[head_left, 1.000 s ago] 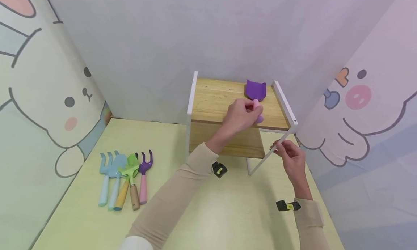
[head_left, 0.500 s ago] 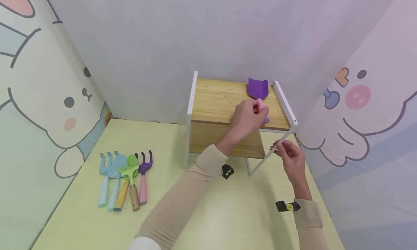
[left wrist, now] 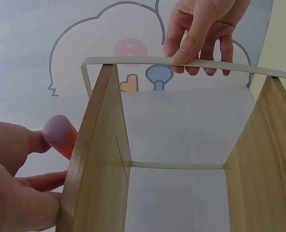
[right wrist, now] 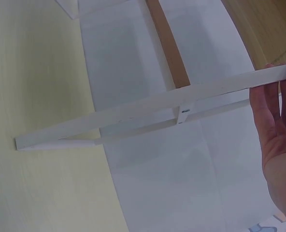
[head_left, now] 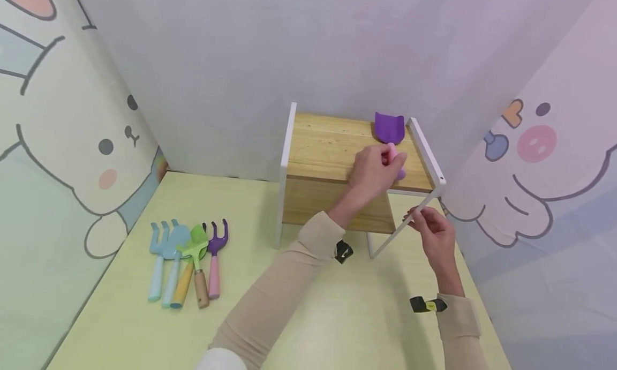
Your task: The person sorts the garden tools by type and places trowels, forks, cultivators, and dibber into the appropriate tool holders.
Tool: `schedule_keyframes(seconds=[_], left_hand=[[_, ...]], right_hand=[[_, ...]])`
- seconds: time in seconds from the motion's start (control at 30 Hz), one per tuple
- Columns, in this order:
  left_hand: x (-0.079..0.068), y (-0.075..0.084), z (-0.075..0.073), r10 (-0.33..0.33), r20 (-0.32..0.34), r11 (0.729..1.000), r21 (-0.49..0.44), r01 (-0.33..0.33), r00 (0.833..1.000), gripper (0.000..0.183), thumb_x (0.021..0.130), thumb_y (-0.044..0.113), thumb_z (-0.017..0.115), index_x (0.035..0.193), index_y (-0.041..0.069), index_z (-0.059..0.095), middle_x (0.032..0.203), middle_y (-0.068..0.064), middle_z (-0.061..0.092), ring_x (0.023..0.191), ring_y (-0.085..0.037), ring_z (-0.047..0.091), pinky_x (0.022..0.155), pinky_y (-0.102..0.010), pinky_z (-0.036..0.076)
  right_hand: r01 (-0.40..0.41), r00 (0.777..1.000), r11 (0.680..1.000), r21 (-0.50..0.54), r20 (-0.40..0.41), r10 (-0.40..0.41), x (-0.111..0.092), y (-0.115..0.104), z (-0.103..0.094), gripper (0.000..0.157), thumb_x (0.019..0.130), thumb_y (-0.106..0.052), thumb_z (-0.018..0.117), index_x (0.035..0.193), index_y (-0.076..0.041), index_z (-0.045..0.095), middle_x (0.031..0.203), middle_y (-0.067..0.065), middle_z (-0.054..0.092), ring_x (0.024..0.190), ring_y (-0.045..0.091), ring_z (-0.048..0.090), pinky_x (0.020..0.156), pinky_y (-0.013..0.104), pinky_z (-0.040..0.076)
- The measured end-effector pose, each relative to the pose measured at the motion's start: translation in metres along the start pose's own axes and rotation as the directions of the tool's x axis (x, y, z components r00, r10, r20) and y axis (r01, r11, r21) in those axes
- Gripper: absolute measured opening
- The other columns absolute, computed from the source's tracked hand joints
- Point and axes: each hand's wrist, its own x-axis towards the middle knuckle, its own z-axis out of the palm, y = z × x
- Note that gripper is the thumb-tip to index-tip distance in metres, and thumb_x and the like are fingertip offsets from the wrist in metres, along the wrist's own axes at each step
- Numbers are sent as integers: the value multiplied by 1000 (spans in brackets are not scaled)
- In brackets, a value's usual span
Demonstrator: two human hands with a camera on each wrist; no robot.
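In the head view, my left hand [head_left: 373,169] pinches the pink handle of a toy garden shovel [head_left: 389,129] with a purple blade. The blade lies over the back right of the wooden top board of a two-tier shelf [head_left: 328,145]. In the left wrist view, the handle's rounded lilac end [left wrist: 58,128] shows at the board's edge, between thumb and fingers. My right hand [head_left: 436,236] holds the slanted white frame bar at the shelf's right side. In the right wrist view, its fingers curl around that bar [right wrist: 133,108].
Several toy garden tools lie at the table's left: a light blue rake [head_left: 156,268], a yellow-handled tool [head_left: 182,287], a green fork [head_left: 198,273] and a purple fork [head_left: 216,257] with a pink handle. Cloth walls with cartoon animals surround the pale yellow table [head_left: 308,327].
My left hand has slid right along the top board with the shovel, bringing the blade closer to the right rail. The right hand stays on the frame bar.
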Motion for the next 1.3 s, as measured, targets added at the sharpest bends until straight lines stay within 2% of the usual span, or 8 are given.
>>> schedule_keyframes(seconds=[0.17, 0.3, 0.37, 0.43, 0.7, 0.97, 1.17, 1.3], left_hand=[[-1, -1, -2, -15, -24, 1000, -15, 14, 1000, 28, 104, 31, 63, 87, 8, 65, 82, -3, 65, 68, -9, 60, 48, -17, 45], [-3, -1, -4, -18, -49, 998, -56, 15, 999, 26, 104, 29, 63, 111, 5, 72, 104, -6, 72, 81, -10, 66, 56, -16, 52], [-4, -2, -5, -10, -59, 997, -72, 6, 998, 31, 105, 28, 62, 123, 4, 70, 114, -8, 73, 88, -11, 69, 62, -16, 54], [-6, -3, -6, -4, -68, 996, -85, -2, 998, 35, 105, 28, 61, 129, 4, 68, 118, -9, 72, 93, -12, 70, 66, -15, 55], [-22, -9, -20, 35, -94, 985, -166, -51, 995, 33, 103, 24, 65, 128, 3, 69, 112, -8, 73, 93, -11, 68, 77, -15, 55], [-45, -19, -37, 118, -60, 961, -245, -130, 991, 29, 101, 14, 67, 124, -3, 70, 108, -13, 73, 92, -16, 69, 81, -20, 58], [-63, -33, -49, 146, -56, 960, -235, -155, 988, 25, 100, 13, 67, 119, -2, 72, 104, -12, 74, 91, -17, 68, 83, -27, 59], [-73, -42, -56, 144, -56, 966, -208, -152, 988, 24, 100, 13, 67, 117, -1, 73, 105, -11, 75, 91, -17, 69, 83, -27, 59]], right_hand=[[0, 1000, 1000, 8, -2, 0, 0, 0, 2, 17, 102, 7, 57, 113, 18, 61, 102, 5, 72, 94, 14, 73, 86, 28, 58], [-8, 1000, 1000, 11, -3, 8, 0, -2, 2, 17, 102, 7, 56, 114, 18, 61, 102, 6, 72, 95, 14, 73, 86, 29, 58], [-8, 1000, 1000, 20, -6, 9, -1, -2, 1, 17, 102, 7, 56, 113, 19, 61, 102, 6, 72, 95, 14, 73, 87, 28, 58], [-4, 1000, 1000, 23, -12, 4, -1, -3, 1, 16, 101, 8, 56, 113, 19, 61, 101, 6, 72, 95, 14, 73, 86, 28, 58], [3, 1000, 999, 35, -11, -3, 1, 0, 2, 16, 101, 9, 57, 112, 20, 60, 102, 7, 72, 95, 15, 73, 87, 29, 58], [-3, 1000, 1000, 14, -20, 3, 2, 1, 3, 17, 101, 7, 57, 113, 19, 61, 102, 6, 72, 95, 14, 73, 87, 29, 57], [-15, 1000, 1000, 0, -26, 15, 2, 1, 3, 18, 102, 5, 58, 113, 18, 62, 102, 6, 72, 94, 14, 73, 86, 28, 58], [-15, 1000, 1000, 9, -23, 15, 3, 1, 3, 17, 102, 5, 58, 112, 17, 63, 101, 6, 72, 94, 14, 73, 86, 29, 58]])
